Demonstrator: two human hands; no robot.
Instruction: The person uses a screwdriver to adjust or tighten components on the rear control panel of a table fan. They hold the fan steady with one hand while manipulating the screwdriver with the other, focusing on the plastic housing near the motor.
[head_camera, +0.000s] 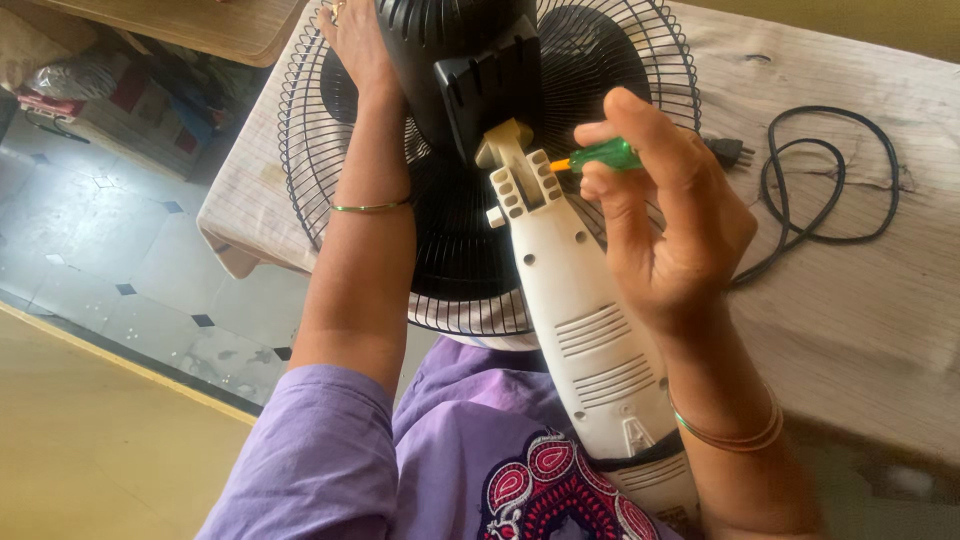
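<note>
A table fan lies face down on a wooden table (860, 300), its black wire grille (470, 290) flat and its black motor housing (450, 50) facing up. The fan's white stand (580, 310) runs back toward my lap. My left hand (355, 40) rests flat on the grille at the far left of the housing. My right hand (665, 215) grips a small screwdriver with a green handle (605, 155); its orange tip points at the white neck joint (520, 170) where the stand meets the housing.
A black power cord (820, 190) lies coiled on the table to the right, its plug (730, 150) near the grille's rim. A tiled floor (110, 250) with clutter is at the left. Another wooden surface (200, 25) shows at the top left.
</note>
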